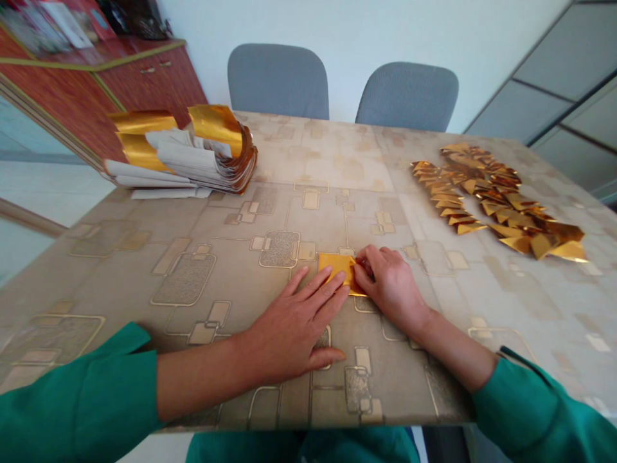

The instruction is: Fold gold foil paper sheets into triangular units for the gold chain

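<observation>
A small sheet of gold foil paper [332, 261] lies flat on the patterned tabletop in front of me. My left hand [308, 321] rests palm down with fingers spread, its fingertips pressing on the paper's left and near part. Curled at the paper's right edge is my right hand [388, 283], thumb and fingers pinched together on that edge. A bit of the edge seems lifted there, though the fingers hide most of it.
A thick bundle of gold and white paper sheets [193, 157] lies at the back left of the table [231, 238]. Folded gold paper pieces [511, 199] sit in a curved row on the right. Two grey chairs [278, 80] stand behind the far edge, near a wooden cabinet [154, 80].
</observation>
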### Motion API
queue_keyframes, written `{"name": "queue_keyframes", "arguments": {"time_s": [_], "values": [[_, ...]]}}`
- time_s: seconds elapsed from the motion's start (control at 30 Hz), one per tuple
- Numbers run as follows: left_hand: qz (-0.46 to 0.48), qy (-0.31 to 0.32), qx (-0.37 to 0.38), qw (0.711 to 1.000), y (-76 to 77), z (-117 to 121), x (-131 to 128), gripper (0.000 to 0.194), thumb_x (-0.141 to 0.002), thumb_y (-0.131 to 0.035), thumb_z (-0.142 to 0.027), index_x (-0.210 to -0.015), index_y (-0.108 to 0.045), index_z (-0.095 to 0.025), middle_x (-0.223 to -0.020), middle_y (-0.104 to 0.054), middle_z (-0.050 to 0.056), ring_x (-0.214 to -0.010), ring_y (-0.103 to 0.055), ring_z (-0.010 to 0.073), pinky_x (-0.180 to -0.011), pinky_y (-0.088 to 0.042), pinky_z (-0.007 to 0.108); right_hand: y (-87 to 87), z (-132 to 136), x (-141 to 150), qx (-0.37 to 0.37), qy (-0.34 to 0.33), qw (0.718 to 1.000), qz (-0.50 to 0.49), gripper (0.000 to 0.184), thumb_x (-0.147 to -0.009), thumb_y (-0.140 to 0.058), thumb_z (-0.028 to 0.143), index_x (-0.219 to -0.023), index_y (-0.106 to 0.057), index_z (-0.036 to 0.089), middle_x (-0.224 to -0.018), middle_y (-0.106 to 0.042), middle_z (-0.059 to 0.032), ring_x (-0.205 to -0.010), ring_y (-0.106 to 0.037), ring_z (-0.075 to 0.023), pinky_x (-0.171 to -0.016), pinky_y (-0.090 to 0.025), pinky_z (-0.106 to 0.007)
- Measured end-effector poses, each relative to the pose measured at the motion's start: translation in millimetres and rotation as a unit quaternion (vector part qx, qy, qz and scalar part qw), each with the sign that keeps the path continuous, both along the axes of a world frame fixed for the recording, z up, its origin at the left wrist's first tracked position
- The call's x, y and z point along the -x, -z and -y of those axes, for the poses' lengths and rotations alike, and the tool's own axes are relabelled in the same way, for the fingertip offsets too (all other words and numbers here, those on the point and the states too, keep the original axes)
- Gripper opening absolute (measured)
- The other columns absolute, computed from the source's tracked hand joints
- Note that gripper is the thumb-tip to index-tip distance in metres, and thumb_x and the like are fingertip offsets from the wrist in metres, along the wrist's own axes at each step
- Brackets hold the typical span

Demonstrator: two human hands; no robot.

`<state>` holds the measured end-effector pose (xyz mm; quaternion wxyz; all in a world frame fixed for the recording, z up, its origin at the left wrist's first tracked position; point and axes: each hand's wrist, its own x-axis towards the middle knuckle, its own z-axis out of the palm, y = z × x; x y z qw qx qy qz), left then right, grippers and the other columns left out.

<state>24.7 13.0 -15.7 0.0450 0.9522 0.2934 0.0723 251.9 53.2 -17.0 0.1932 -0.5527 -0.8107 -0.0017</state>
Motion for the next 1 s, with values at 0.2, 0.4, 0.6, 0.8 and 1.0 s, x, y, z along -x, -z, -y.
{"name": "queue_keyframes", "arguments": {"time_s": [0.2,0.4,0.6,0.8,1.0], "values": [[-0.005,0.002,-0.003,1.000,1.1,-0.3,-0.3,0.082,-0.095,-0.044,-0.070,-0.152,-0.034,-0.012,-0.162,-0.028,0.015,-0.149,-0.027,0.0351,-0.120,-0.016,0.056,1.6,-0.2,2.3,0.002,0.014,1.000,-0.020,0.008,-0.090,-0.048,0.020,-0.097,-0.052,0.019,-0.064,-0.059,0.0001,-0.059,-0.051,-0.0169,-0.063,-0.038,-0.028],[-0.015,0.002,-0.001,1.000,-2.4,-2.1,-2.0,0.079,-0.095,-0.044,-0.069,-0.150,-0.038,-0.013,-0.160,-0.031,0.016,-0.148,-0.029,0.0360,-0.119,-0.019,0.059,0.7,0.6,2.7,0.017,0.037,0.999,-0.023,0.017,-0.090,-0.048,0.023,-0.106,-0.049,0.017,-0.066,-0.060,0.0008,-0.054,-0.050,-0.0155,-0.061,-0.037,-0.027],[-0.031,0.002,0.001,1.000,-4.5,-3.0,-2.6,0.079,-0.095,-0.043,-0.068,-0.151,-0.037,-0.011,-0.160,-0.030,0.018,-0.149,-0.028,0.0369,-0.119,-0.017,0.060,-3.0,2.3,3.7,0.035,0.064,0.997,0.014,0.017,-0.091,-0.052,0.026,-0.105,-0.051,0.017,-0.069,-0.062,-0.0005,-0.061,-0.056,-0.0171,-0.067,-0.036,-0.029],[-0.039,0.007,0.003,0.999,-5.1,-3.6,-3.3,0.072,-0.097,-0.044,-0.065,-0.154,-0.033,-0.022,-0.161,-0.028,0.018,-0.149,-0.027,0.0382,-0.117,-0.019,0.062,-7.0,1.3,2.6,0.031,0.083,0.995,0.046,0.017,-0.092,-0.058,0.029,-0.103,-0.055,0.016,-0.069,-0.066,-0.0015,-0.065,-0.058,-0.0190,-0.071,-0.033,-0.030],[-0.040,-0.001,0.002,0.999,-4.9,-2.3,-3.8,0.073,-0.097,-0.047,-0.062,-0.155,-0.031,-0.022,-0.162,-0.027,0.016,-0.150,-0.024,0.0359,-0.120,-0.017,0.059,-14.4,18.5,2.0,-0.074,-0.016,0.996,0.053,0.019,-0.096,-0.056,0.031,-0.081,-0.059,0.020,-0.076,-0.068,-0.0033,-0.080,-0.058,-0.0210,-0.074,-0.029,-0.033]]}}
